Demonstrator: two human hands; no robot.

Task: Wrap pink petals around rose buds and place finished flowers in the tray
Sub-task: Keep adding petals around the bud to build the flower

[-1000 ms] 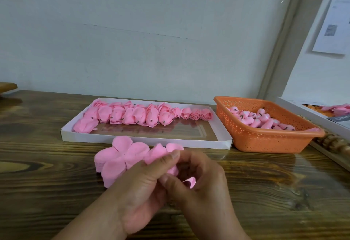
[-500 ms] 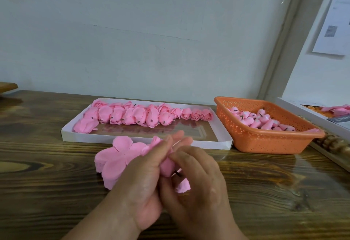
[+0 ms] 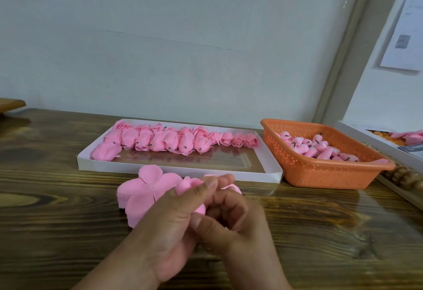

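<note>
Both hands' fingers [image 3: 207, 187] have curled tighter, pinching the rose [image 3: 191, 184]; axis hidden.

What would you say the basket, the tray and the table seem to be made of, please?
Basket: orange plastic, probably, with moulded perforated walls and a smooth rim. Tray: white card, likely, with thin folded walls and a matte face. Table: dark wood or wood-look, with visible grain and knots under a glossy, reflective finish.

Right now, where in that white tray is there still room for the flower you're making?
The white tray has a bare strip along its near side, between the row of finished flowers and the front wall. The back edge is crowded from end to end. The wooden table left of the petal stack is bare too. The orange basket is full of buds.
</note>
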